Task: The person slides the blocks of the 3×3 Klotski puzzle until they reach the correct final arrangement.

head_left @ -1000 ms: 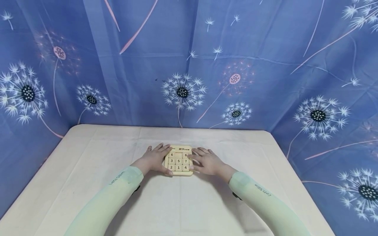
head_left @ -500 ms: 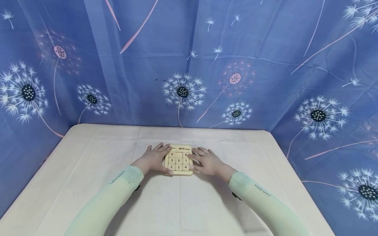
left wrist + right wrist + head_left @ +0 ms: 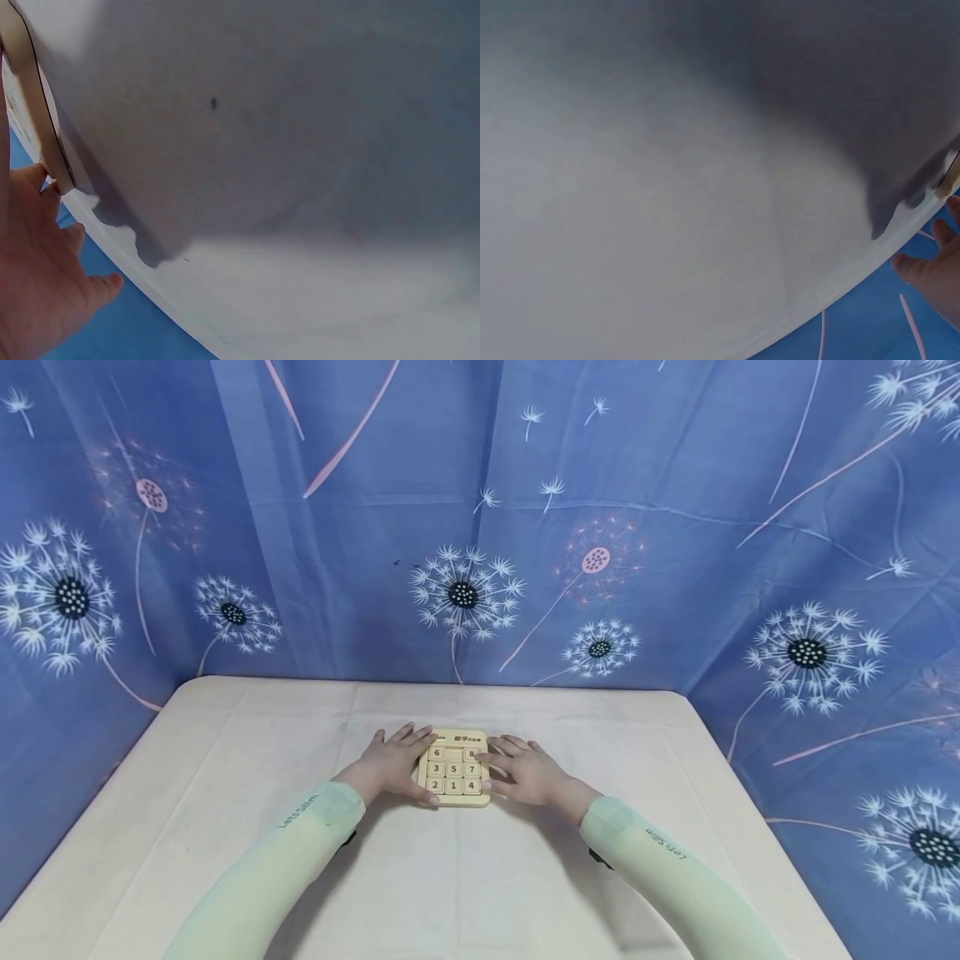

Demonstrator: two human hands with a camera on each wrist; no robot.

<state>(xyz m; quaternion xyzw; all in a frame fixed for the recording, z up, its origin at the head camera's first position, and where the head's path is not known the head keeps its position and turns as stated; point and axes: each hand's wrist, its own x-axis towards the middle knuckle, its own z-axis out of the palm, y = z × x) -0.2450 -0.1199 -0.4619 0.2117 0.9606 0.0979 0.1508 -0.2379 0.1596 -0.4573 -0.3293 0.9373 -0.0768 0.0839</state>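
Note:
A pale yellow number slide puzzle [image 3: 459,802] lies flat on the table between both hands, with printed characters along its far edge. Its rows read 6, a gap, 8; then 3, 5, 7; then 2, 1, 4. My left hand [image 3: 386,766] holds the puzzle's left side, thumb at the near corner and index finger at the far corner. In the left wrist view, the puzzle's side [image 3: 36,105] shows beside that hand's fingertips. On the right, my right hand [image 3: 528,774] reaches over the edge, index fingertip at the 8 tile [image 3: 471,753], thumb near the 4 tile.
A cream cloth covers the table [image 3: 480,877], whose far edge meets a blue curtain [image 3: 360,568] printed with dandelions. The curtain also runs down both sides. Shadows of the arms fall on the cloth.

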